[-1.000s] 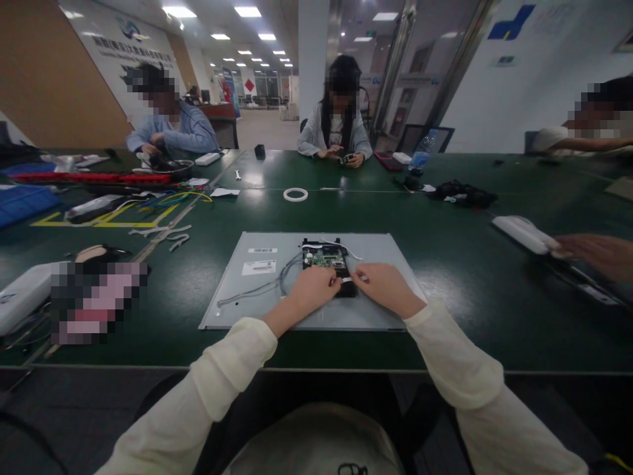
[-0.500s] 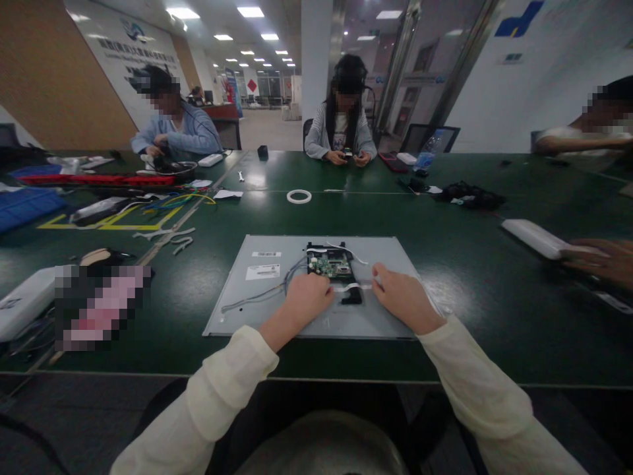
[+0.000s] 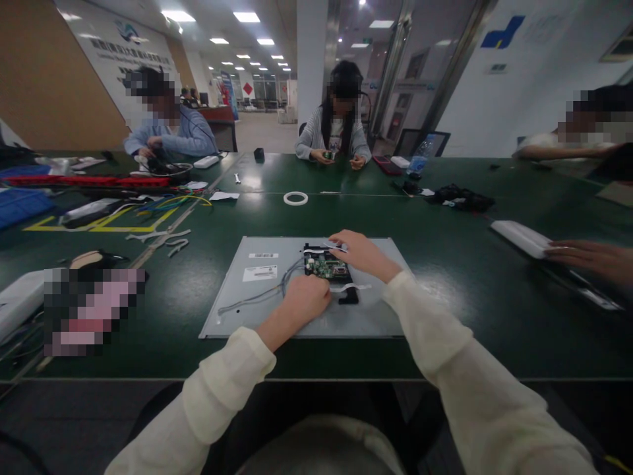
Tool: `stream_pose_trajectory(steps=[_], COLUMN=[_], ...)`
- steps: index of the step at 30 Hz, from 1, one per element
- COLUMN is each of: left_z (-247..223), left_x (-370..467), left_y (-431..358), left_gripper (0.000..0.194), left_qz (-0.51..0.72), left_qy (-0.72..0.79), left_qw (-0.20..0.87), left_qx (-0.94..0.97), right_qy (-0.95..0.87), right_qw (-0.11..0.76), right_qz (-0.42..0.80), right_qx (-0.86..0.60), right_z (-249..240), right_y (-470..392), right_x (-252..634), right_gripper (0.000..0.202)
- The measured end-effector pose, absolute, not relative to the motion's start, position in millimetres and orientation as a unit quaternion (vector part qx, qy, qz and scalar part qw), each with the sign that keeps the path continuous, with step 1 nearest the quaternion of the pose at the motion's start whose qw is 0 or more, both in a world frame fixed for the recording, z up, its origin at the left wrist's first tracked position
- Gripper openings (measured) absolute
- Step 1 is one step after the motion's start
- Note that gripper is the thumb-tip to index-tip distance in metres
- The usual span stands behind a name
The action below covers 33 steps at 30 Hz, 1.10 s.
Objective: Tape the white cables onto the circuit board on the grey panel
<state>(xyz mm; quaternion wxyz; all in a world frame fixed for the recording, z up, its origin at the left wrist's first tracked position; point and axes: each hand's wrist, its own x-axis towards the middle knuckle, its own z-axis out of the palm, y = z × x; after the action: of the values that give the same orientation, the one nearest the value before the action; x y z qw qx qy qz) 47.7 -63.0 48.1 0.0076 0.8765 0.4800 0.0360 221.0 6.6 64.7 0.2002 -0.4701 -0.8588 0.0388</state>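
Note:
A grey metal panel (image 3: 262, 307) lies on the green table, with a green circuit board (image 3: 324, 266) on a black bracket (image 3: 350, 296) at its middle. My left hand (image 3: 307, 297) is closed at the lower left edge of the board, on the near end of a white strip (image 3: 352, 287); its fingertips are partly hidden. My right hand (image 3: 361, 252) reaches over the board's top right corner, its fingers closed on a second white strip (image 3: 337, 248). Grey cables (image 3: 257, 298) run from the board to the left across the panel.
A white tape ring (image 3: 295, 198) lies beyond the panel. Cables, grey clips (image 3: 178, 247) and a blue bin (image 3: 22, 206) are at the left. Three people sit around the table. Another person's hand (image 3: 588, 256) rests by a white device (image 3: 519, 237) at the right.
My right hand has let go of the lower white strip and moved up and left to the upper one. My left hand has stayed beside the board. The view has shifted slightly.

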Motion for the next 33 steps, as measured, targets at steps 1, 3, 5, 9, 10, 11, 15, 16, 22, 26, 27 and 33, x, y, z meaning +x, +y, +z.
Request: stream_pose_trajectory(steps=[1,3,5,9,10,11,15,16,22,26,27,33], left_z=[47.8,47.2,47.5,55.3,59.0,63.2,77.9,79.3,66.6,57.0,56.0,54.8], left_x=[47.8,48.2,48.3,41.4,37.5,32.9,15.1,12.5,11.4,10.4,9.6,8.0], left_y=[-62.9,-62.8,-62.7,-58.2,-55.1,-50.8,-23.6,-15.5,21.5,26.9,27.1,26.3], left_gripper=[0.031,0.031,0.031,0.03,0.03,0.03,0.027,0.025,0.02,0.022,0.023,0.027], left_qz=[0.035,0.031,0.029,0.043,0.05,0.061,0.104,0.108,0.097,0.069,0.064,0.035], left_qy=[0.48,0.48,0.476,0.472,0.475,0.491,0.551,0.55,0.499,0.464,0.457,0.425], left_qw=[0.008,0.01,0.013,0.0,-0.005,-0.013,-0.055,-0.062,-0.068,-0.071,-0.075,-0.109], left_qx=[0.877,0.877,0.879,0.88,0.879,0.869,0.826,0.826,0.858,0.88,0.884,0.898], right_qy=[-0.863,-0.867,-0.867,-0.849,-0.842,-0.834,-0.815,-0.812,-0.821,-0.824,-0.824,-0.835], right_qw=[0.197,0.192,0.187,0.207,0.221,0.233,0.254,0.254,0.219,0.202,0.199,0.188], right_qz=[0.045,0.054,0.055,0.028,0.018,0.011,-0.001,-0.002,-0.017,-0.007,-0.003,0.005], right_qx=[-0.462,-0.457,-0.46,-0.485,-0.492,-0.5,-0.52,-0.526,-0.527,-0.529,-0.53,-0.517], right_z=[60.8,51.5,43.2,37.0,37.5,38.5,42.2,42.2,36.9,35.3,35.2,33.8], right_y=[15.7,26.5,28.5,21.0,19.5,18.5,16.9,16.1,7.9,6.7,6.9,9.4], right_x=[212.3,196.1,184.4,179.7,181.3,183.4,190.5,191.2,186.9,184.8,184.8,185.9], right_gripper=[0.03,0.029,0.03,0.033,0.034,0.035,0.042,0.043,0.041,0.04,0.041,0.041])
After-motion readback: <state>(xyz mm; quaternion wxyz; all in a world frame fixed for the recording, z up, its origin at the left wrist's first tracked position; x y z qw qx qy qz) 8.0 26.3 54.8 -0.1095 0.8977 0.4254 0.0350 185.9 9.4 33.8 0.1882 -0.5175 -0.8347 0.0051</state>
